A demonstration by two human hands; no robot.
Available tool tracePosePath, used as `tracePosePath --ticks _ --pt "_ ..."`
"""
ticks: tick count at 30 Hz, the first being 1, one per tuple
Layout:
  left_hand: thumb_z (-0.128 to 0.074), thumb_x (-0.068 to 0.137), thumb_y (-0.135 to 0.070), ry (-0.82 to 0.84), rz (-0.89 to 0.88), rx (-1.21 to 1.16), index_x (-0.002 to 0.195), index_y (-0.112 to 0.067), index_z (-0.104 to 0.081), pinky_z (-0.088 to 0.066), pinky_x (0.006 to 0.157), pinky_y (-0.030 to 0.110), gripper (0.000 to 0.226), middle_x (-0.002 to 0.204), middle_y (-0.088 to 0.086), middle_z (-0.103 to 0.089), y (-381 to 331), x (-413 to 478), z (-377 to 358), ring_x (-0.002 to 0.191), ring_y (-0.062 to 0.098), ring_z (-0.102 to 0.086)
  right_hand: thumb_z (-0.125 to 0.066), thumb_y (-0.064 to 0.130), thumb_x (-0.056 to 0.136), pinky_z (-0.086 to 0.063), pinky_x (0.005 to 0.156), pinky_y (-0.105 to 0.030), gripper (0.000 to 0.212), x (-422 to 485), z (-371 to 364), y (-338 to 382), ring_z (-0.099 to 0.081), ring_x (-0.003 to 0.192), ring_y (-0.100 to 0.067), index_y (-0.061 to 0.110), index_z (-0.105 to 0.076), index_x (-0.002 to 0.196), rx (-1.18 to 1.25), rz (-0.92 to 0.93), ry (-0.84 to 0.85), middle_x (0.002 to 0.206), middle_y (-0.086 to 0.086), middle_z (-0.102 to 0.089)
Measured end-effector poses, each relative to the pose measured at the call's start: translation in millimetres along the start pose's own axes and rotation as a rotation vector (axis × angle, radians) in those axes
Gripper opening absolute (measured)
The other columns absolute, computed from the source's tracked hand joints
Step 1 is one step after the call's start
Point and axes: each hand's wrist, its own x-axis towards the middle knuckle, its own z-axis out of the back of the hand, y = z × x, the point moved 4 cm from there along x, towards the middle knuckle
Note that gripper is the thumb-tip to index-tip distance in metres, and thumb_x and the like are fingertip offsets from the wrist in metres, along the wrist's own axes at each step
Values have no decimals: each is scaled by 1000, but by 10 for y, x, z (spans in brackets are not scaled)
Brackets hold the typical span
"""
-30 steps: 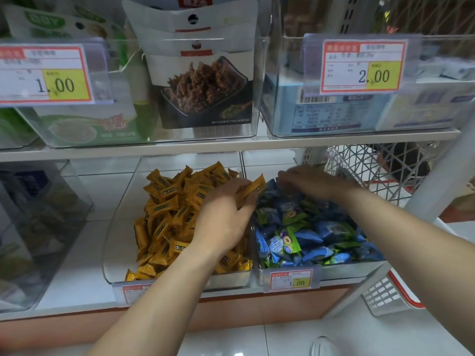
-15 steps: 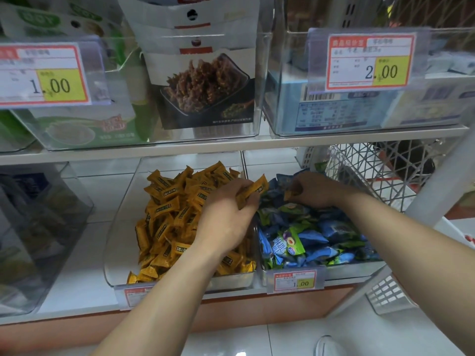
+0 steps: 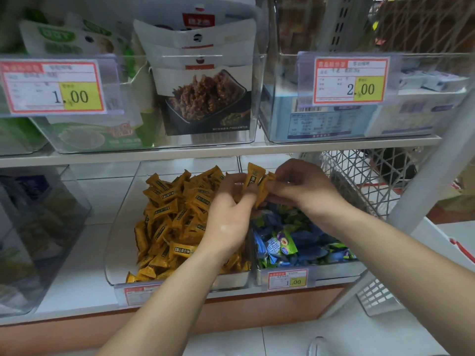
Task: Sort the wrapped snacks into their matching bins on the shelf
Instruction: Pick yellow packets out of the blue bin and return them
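Note:
Two clear bins stand side by side on the lower shelf. The left bin (image 3: 113, 253) is heaped with yellow wrapped snacks (image 3: 174, 211). The right bin (image 3: 341, 269) holds blue and green wrapped snacks (image 3: 295, 240). My left hand (image 3: 228, 214) is raised over the divide between the bins and pinches a yellow snack (image 3: 253, 177) upright between thumb and fingers. My right hand (image 3: 300, 187) meets it from the right, its fingertips closed on another yellow snack (image 3: 262, 194) that touches the first one.
The upper shelf (image 3: 231, 150) carries clear bins of packaged food with price tags 1.00 (image 3: 54, 87) and 2.00 (image 3: 350, 80). A white wire basket (image 3: 359, 181) sits right of the blue bin. An empty-looking clear bin (image 3: 38, 227) stands at the left.
My right hand has lifted out of the blue bin with a yellow snack and moved left to my left hand. My left hand rose slightly with its yellow snack.

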Motion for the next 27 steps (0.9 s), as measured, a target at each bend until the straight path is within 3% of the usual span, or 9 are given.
tracePosePath --ticks 2,4,7,10,13,16,19,22,27 --pt "-66 81 -48 11 -24 21 109 -36 -57 -59 81 40 31 101 -7 -70 -16 -6 20 93 14 -70 -77 1 82 -60 77 -36 16 -18 -49 -14 -72 84 -26 11 -65 78 0 -13 13 87 -12 -68" --pt "-69 85 -47 21 -81 183 106 -39 -57 -53 76 19 26 95 -19 -70 -35 -2 82 87 -2 -66 -75 6 85 -60 74 -31 10 -4 -58 -48 -74 87 -23 15 -72 85 -47 -35 92 90 -9 -75" --pt "-69 89 -39 -45 -87 367 103 -44 -53 -40 66 0 21 84 -35 -63 -35 63 292 86 -15 -59 -73 17 88 -51 66 -12 11 162 142 -69 -71 77 -1 27 -77 85 -287 40 51 82 11 -76" --pt "-64 91 -42 -98 -114 748 126 -26 -57 -47 77 19 39 106 -15 -67 -13 125 527 97 12 -63 -69 25 91 -39 61 -4 14 418 477 -187 -60 69 14 36 -71 83 -604 47 -16 73 26 -69" --pt "-64 90 -39 -138 -178 1051 134 -17 -54 -45 95 38 50 126 7 -61 -32 136 611 116 29 -52 -63 33 94 -34 65 -8 8 606 657 -475 -54 79 13 36 -70 97 -892 -68 135 88 24 -64" --pt "-62 88 -44 -75 -315 1016 129 -22 -57 -46 95 39 47 125 3 -59 -142 70 410 116 27 -52 -61 32 95 -40 71 -19 10 686 643 -670 -62 90 -8 39 -68 92 -1053 -136 350 95 13 -65" --pt "-52 86 -56 120 -353 1028 126 -33 -54 -48 89 30 46 126 -6 -59 -127 -35 86 114 18 -54 -64 30 91 -42 69 -21 24 711 559 -752 -61 80 -3 45 -65 71 -1153 -201 479 79 23 -63" --pt "-48 85 -59 233 -438 1066 129 -33 -54 -55 86 34 51 124 -6 -63 -76 -98 -204 111 19 -59 -69 29 87 -41 61 -18 34 738 539 -765 -57 67 6 43 -62 57 -1169 -179 477 61 27 -59" --pt "-43 87 -66 378 -457 1231 150 -25 -30 -40 105 39 77 156 1 -36 121 -37 -513 136 25 -41 -72 32 87 -35 59 -5 23 608 693 -578 -60 76 4 39 -63 67 -1095 -22 307 71 24 -60"
